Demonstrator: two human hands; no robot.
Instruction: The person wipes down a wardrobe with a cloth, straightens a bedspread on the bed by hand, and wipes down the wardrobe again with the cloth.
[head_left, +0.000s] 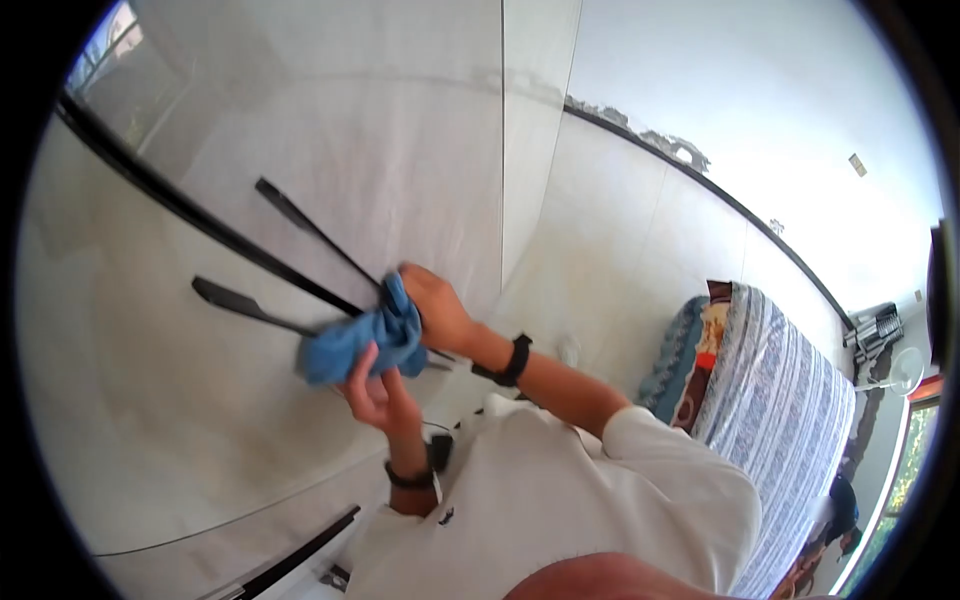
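Observation:
A blue cloth [345, 350] is bunched around dark thin rods left of centre. My right hand [432, 305] is closed on its upper right part. From below, my left hand [385, 398] holds the cloth's lower edge with its fingers bent. A long black bar [215, 235] runs from the upper left to the cloth. On either side of this bar, a thin black arm with a wider flat end [228, 298] and a similar one [285, 205] stick out from the cloth. The cloth hides where these parts meet.
Behind the bars is a pale, smooth surface [330, 130] with a seam. To the right stands a bed-like block under a striped cover [785, 400], with folded bedding [672, 350] beside it. A white fan [905, 372] and a person in dark clothing [843, 510] are at far right.

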